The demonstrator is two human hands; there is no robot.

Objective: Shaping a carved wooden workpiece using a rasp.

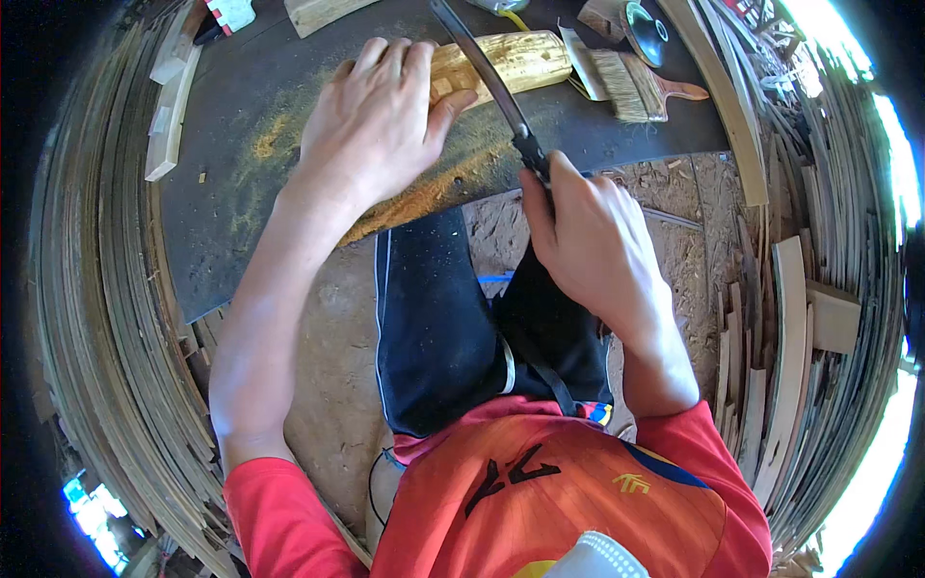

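Note:
A short rounded piece of yellowish wood lies on the dark tabletop. My left hand is wrapped over its left end, with the thumb along its near side. In my right hand is a saw that looks like a hacksaw, gripped near the table's front edge. Its narrow dark metal frame slants up and left across the wood. Most of the handle is hidden in my fist, and the blade's contact with the wood cannot be made out.
Sawdust lies along the table's near edge. A wide paintbrush lies right of the wood, near a round dark, shiny object. Pale wood blocks sit at the left edge. Stacked wood strips line both sides.

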